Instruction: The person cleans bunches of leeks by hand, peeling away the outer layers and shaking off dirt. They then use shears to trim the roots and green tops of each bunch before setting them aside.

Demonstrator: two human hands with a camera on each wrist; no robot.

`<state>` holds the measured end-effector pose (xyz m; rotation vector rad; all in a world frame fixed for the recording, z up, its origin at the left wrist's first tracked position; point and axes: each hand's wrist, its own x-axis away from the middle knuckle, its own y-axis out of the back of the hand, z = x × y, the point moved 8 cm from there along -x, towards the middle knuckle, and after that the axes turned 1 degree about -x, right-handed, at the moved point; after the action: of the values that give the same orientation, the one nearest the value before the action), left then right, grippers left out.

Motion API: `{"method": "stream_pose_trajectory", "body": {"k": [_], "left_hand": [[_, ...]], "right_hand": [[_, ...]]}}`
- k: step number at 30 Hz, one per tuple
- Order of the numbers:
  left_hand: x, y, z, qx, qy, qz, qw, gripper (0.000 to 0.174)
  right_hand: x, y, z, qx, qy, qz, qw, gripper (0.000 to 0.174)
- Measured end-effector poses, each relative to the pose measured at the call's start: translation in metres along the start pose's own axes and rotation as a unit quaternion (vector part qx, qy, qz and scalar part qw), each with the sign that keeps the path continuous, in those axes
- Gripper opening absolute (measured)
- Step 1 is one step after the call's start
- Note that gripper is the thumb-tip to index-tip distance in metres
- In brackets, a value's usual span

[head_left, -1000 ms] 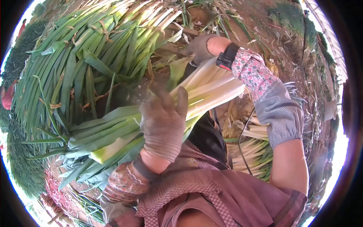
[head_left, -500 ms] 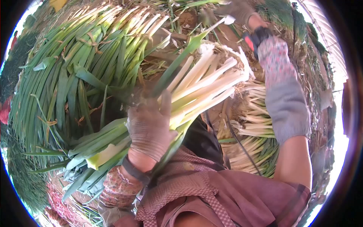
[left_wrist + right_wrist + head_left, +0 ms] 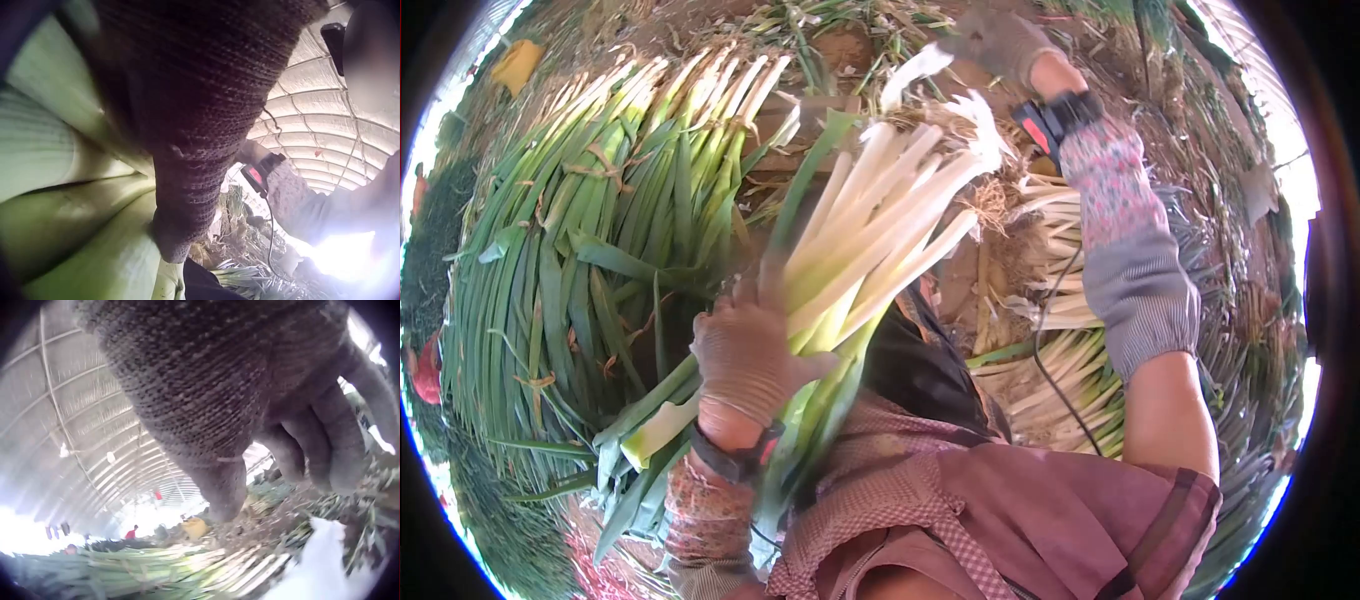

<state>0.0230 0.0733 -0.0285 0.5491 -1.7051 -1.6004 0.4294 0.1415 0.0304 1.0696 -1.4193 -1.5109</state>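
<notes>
My left hand, in a knitted glove, grips a bunch of long green onions around the middle. In the left wrist view the glove's thumb presses along pale green stalks. The white ends and stringy roots point to the upper right, the green leaves to the lower left. My gloved right hand is stretched out past the root end, blurred. Its thumb and fingers stand apart in the right wrist view. A strip of white peel is by its fingertips and shows blurred below the fingers.
A large pile of green onions lies to the left. Other white-stalked onions lie in rows under the right arm. Loose peelings and leaves litter the ground. A thin black cable runs down from the right wrist.
My right hand has moved from the bunch's white end out to the upper right, with a pale strip coming away. My left hand and the bunch have shifted left, and the bunch now slants more steeply.
</notes>
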Motion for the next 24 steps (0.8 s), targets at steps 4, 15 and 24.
{"method": "stream_pose_trajectory", "body": {"k": [4, 15, 24], "left_hand": [[-0.003, 0.007, -0.001, 0.039, -0.005, 0.018, 0.999, 0.122], [-0.010, 0.000, -0.002, 0.041, -0.001, 0.025, 0.999, 0.124], [-0.007, -0.004, -0.001, 0.035, -0.043, -0.016, 0.998, 0.134]], "right_hand": [[0.084, -0.023, 0.035, -0.108, 0.074, 0.010, 0.991, 0.069], [0.076, -0.078, -0.149, -0.071, -0.165, -0.055, 0.982, 0.053], [0.222, -0.175, -0.031, -0.689, -0.111, 0.149, 0.701, 0.063]]}}
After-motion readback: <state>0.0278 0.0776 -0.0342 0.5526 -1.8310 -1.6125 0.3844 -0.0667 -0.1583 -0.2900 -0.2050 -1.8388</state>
